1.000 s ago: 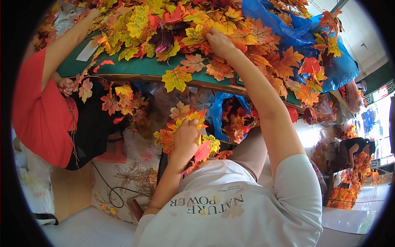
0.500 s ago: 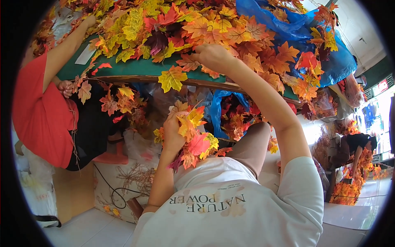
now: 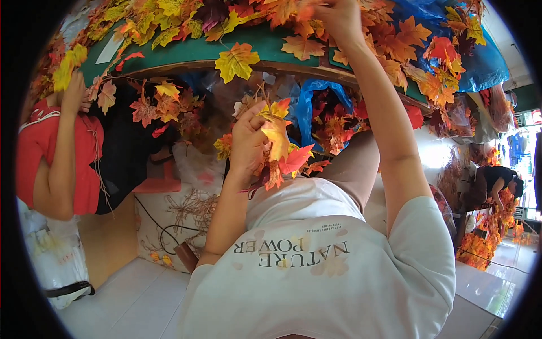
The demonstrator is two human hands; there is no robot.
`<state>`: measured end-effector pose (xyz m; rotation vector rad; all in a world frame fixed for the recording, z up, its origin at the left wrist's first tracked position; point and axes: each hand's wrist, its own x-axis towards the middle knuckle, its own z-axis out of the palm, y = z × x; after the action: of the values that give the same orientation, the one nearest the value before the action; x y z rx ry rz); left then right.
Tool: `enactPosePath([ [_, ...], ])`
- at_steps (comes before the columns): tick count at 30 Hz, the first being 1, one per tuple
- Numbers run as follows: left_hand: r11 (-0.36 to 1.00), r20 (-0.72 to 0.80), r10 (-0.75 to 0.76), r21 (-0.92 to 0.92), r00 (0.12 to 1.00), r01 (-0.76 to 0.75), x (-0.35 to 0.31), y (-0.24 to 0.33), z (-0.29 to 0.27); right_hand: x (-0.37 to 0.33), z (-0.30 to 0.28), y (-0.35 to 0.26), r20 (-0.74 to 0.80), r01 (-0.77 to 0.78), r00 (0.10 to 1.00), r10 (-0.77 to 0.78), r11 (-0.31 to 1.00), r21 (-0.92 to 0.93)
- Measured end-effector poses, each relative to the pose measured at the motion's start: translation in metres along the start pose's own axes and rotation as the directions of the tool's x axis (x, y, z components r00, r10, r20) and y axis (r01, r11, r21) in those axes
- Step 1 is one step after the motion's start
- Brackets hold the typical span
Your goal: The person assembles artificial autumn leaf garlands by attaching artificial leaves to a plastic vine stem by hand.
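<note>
My left hand (image 3: pixel 247 138) is closed around the stems of a small bunch of artificial maple leaves (image 3: pixel 278 141), yellow, orange, red and dark purple, held in front of my lap. Up at the table's edge, my right hand (image 3: pixel 342 24) has its fingers pinched on an orange maple leaf (image 3: pixel 307 10), smeared by motion. Beneath and around that hand spreads a heap of loose orange, yellow and red leaves (image 3: pixel 389 42). One yellow leaf (image 3: pixel 237 61) hangs over the edge of the green table top (image 3: pixel 189 58).
At the left, a co-worker in a red top (image 3: pixel 62 135) raises a yellow leaf (image 3: pixel 69 65); a leafy garland hangs beside them. Blue plastic bags (image 3: pixel 480 65) lie at the right end. Under the table, another blue bag (image 3: pixel 309 110) holds red leaves. Farther right, another person (image 3: pixel 494 183) bends over orange leaves.
My right hand has moved up and right over the heap, now with an orange leaf. The bunch in my left hand has shifted slightly up and right. The co-worker's arm has drawn back, holding a yellow leaf.
</note>
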<state>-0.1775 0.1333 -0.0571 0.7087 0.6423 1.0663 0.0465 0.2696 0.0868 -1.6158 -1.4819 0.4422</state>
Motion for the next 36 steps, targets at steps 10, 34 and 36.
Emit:
enactPosePath([
  [10,0.846,-0.047,0.252,0.495,0.966,-0.197,-0.010,-0.015,0.033,-0.173,0.029,0.022,0.156,-0.225,0.857,0.491,0.085,0.971],
  [34,0.994,0.001,0.058,0.090,0.998,-0.058,-0.012,-0.021,0.055,-0.215,0.041,0.051,0.220,-0.273,0.878,0.425,0.068,0.960],
  [36,0.992,0.013,0.039,0.123,0.999,-0.040,-0.014,-0.020,0.054,-0.215,0.042,0.050,0.326,-0.341,0.842,0.429,-0.044,0.939],
])
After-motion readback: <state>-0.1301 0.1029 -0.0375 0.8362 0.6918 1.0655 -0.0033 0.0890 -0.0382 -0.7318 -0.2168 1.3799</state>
